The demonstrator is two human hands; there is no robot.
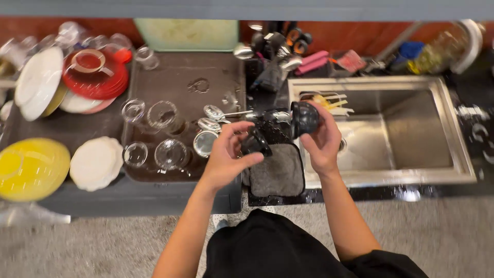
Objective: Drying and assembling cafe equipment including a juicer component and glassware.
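Note:
My right hand (pixel 323 140) holds a small black bowl (pixel 304 118) tilted on its side over the left rim of the steel sink (pixel 411 175). My left hand (pixel 226 157) grips a second small black object (pixel 256 144), perhaps a cup or lid, just left of the bowl. Both are held above a grey cloth (pixel 277 172) lying on the wet black counter beside the sink.
A dark tray (pixel 180 72) to the left holds several upturned clear glasses (pixel 171 153) and spoons. Further left are white plates (pixel 38 82), red plates (pixel 98 77), a yellow plate (pixel 31 167) and a white dish (pixel 95 163). A utensil holder (pixel 272 56) stands behind the sink.

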